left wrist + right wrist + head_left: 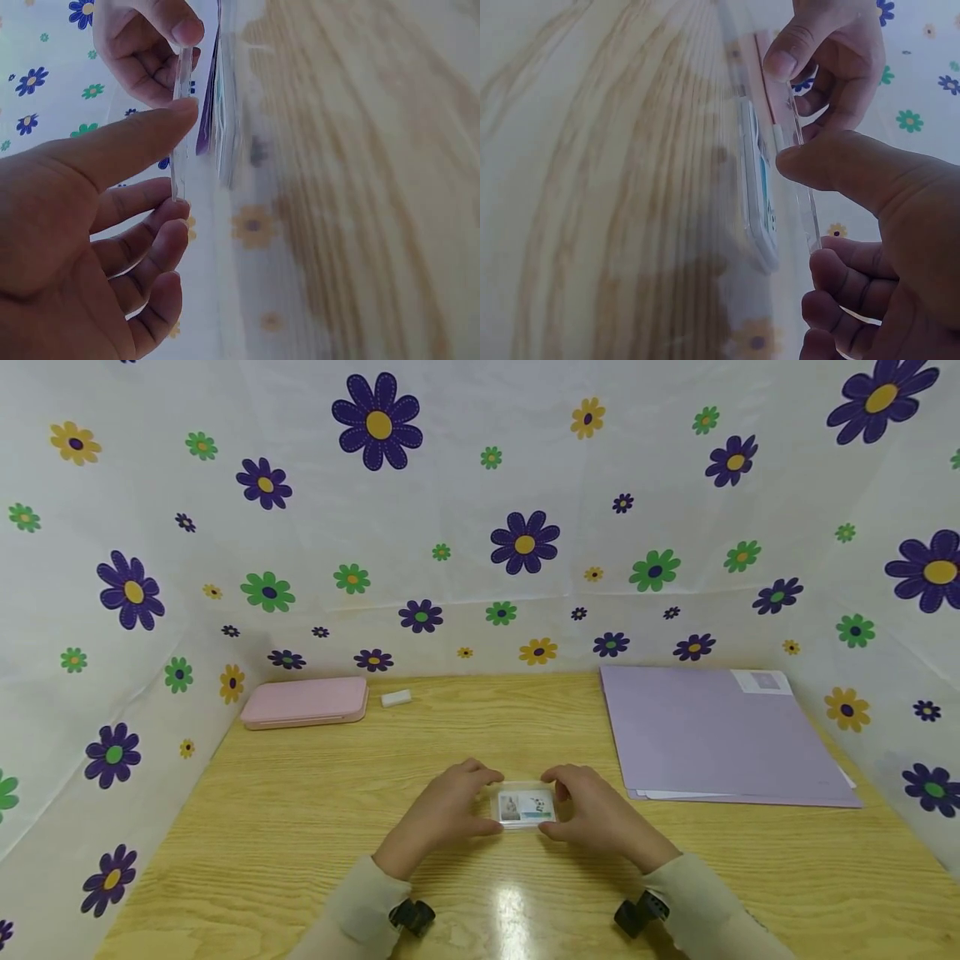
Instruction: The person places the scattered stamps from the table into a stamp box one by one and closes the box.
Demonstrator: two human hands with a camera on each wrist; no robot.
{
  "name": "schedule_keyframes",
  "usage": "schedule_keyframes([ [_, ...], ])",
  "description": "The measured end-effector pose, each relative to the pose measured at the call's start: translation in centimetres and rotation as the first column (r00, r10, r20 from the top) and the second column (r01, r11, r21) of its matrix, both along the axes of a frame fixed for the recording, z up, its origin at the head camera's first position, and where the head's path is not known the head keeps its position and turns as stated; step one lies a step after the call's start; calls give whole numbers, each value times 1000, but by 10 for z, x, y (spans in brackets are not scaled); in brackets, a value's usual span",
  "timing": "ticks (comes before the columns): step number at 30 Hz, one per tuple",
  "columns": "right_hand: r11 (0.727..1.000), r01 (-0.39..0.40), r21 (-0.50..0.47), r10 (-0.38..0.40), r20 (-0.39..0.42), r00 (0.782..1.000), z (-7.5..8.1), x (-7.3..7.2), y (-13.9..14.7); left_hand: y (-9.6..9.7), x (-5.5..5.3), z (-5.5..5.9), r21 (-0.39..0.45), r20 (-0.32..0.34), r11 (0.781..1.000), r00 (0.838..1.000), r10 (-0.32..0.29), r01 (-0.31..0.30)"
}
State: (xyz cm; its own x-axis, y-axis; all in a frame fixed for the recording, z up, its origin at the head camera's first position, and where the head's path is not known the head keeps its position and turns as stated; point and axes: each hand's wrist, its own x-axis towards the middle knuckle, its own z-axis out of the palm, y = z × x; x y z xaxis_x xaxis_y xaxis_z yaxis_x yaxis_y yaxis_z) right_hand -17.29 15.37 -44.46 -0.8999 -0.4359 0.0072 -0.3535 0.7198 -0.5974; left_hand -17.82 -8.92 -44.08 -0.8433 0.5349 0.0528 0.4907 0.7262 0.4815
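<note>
My left hand (446, 810) and right hand (596, 814) face each other near the front middle of the table. Between them they hold a thin clear plastic lid (181, 127) by its two ends, thumbs on the near edge and fingers on the far edge. Under it lies a small clear case holding printed cards (527, 807), the top one showing a grey picture and a blue-green one. The right wrist view shows the lid as a thin edge, with a gap between it and the card case (759, 202) below.
A pink pencil case (306, 702) sits at the back left, with a white eraser (396, 697) beside it. At the right lies a purple folder (720, 735) with white paper edges sticking out. Flower-printed cloth (450, 502) walls the wooden table (315, 827) at the back and sides.
</note>
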Motion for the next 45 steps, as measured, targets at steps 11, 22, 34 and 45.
schedule_keyframes([
  [11, 1000, 3, 15, -3, -18, 1000, -9, -3, 8, 14, -1, -5, -73, -18, 997, 1000, 25, -27],
  [22, 1000, -11, 26, 10, 11, 1000, -12, -6, 10, 15, -1, -5, -78, 31, 996, 998, 49, -46],
  [34, 998, -54, 22, 53, 25, 998, -9, -8, 11, 16, 0, -1, -91, 74, 994, 995, 62, -55],
  [45, 1000, -9, -11, 11, 100, 995, -8, -10, 13, 21, -1, 1, -139, 50, 987, 994, 94, -86],
])
